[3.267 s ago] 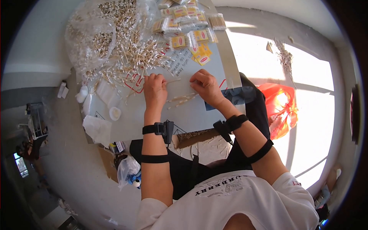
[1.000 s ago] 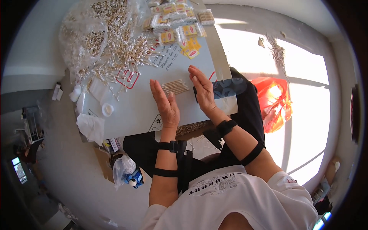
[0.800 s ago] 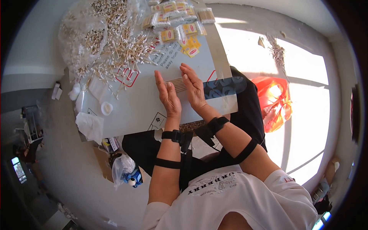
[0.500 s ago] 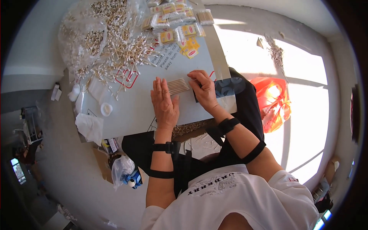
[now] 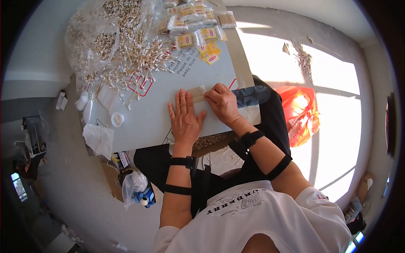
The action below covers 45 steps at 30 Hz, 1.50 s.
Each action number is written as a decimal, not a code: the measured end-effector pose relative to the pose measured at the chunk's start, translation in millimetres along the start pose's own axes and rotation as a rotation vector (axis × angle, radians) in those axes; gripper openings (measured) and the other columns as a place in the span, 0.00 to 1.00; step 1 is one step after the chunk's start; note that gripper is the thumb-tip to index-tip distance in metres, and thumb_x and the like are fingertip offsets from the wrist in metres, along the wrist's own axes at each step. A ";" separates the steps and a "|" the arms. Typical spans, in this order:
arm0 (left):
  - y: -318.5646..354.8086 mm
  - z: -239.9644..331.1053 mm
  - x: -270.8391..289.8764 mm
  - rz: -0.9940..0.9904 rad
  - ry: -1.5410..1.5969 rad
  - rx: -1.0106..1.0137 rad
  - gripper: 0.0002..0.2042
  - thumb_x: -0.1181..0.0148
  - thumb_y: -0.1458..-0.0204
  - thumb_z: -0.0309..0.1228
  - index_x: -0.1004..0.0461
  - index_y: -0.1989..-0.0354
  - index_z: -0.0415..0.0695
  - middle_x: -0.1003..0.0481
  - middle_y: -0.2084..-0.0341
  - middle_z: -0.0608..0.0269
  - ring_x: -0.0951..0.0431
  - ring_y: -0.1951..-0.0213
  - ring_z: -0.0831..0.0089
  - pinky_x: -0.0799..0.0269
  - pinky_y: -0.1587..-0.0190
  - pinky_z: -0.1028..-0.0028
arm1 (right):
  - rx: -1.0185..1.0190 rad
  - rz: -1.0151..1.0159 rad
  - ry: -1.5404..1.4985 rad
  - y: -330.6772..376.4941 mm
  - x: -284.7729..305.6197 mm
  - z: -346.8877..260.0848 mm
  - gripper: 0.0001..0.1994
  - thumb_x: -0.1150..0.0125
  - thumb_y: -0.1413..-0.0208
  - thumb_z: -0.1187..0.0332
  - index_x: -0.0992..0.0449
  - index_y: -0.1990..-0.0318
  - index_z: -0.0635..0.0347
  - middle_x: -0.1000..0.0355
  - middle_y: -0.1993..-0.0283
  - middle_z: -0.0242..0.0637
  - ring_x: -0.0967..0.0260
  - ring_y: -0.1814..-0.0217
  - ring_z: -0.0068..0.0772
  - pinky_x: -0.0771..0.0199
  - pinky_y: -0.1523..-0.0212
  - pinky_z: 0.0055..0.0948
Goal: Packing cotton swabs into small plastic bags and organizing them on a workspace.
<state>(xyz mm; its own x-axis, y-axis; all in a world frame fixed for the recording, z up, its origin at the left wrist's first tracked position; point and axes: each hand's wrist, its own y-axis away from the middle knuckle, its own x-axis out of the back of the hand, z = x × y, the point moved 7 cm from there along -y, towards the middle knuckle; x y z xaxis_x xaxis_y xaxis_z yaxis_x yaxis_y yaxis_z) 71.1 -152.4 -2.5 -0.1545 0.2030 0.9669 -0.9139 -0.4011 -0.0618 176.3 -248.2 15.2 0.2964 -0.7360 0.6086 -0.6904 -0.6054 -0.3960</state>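
where the two forearms meet near the middle of the frame, the left hand (image 5: 184, 119) lies flat and open on the grey table (image 5: 143, 126), palm down, fingers spread and pointing toward the top of the frame, holding nothing. the right hand (image 5: 222, 102) sits just to its right, fingers curled and knuckles up, its fingertips pressed against a small row of cotton swabs (image 5: 197, 93) laid side by side. that row lies just above the left hand's fingertips and at the left edge of the right hand, touching the right fingers; whether the left fingertips touch it i cannot tell. both forearms wear black straps near wrist and elbow. farther out, toward the upper left of the frame, a loose heap of swabs (image 5: 126, 55) spills from a clear plastic bag (image 5: 90, 40). at the top centre lie small packets with yellow labels (image 5: 196, 25). left of the hands a small white lid (image 5: 117, 119) and crumpled white tissue (image 5: 98, 139) rest near the table's edge. an orange plastic bag (image 5: 301, 114) sits on the sunlit floor at the right.
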 end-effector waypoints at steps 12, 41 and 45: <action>0.3 -0.4 -2.0 -0.008 -0.005 0.001 0.38 0.48 0.45 0.49 0.52 0.31 0.40 0.52 0.31 0.52 0.55 0.30 0.57 0.64 0.31 0.50 | -0.034 0.023 -0.044 -6.9 -1.9 0.8 0.05 0.36 0.56 0.74 0.22 0.69 0.59 0.31 0.71 0.37 0.30 0.67 0.41 0.28 0.68 0.35; -0.8 -2.1 2.4 0.025 0.025 0.009 0.37 0.48 0.46 0.49 0.48 0.33 0.39 0.49 0.32 0.52 0.52 0.31 0.57 0.63 0.31 0.51 | -0.056 -0.011 0.016 -26.9 -17.3 4.0 0.02 0.36 0.56 0.73 0.23 0.72 0.59 0.31 0.71 0.37 0.30 0.65 0.42 0.29 0.65 0.36; -0.5 -2.0 3.4 0.036 0.051 -0.002 0.36 0.46 0.46 0.48 0.47 0.34 0.39 0.48 0.33 0.52 0.51 0.31 0.56 0.62 0.31 0.50 | -0.070 -0.062 0.070 -32.5 -24.0 5.6 0.02 0.36 0.55 0.72 0.23 0.73 0.58 0.31 0.71 0.37 0.30 0.65 0.42 0.29 0.65 0.36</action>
<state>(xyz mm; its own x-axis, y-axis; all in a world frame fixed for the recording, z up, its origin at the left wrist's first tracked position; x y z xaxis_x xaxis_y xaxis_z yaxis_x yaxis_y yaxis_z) 70.3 -149.7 0.4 -0.2062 0.2338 0.9501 -0.9082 -0.4072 -0.0969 195.3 -212.5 9.6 0.2953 -0.6732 0.6779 -0.7173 -0.6250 -0.3081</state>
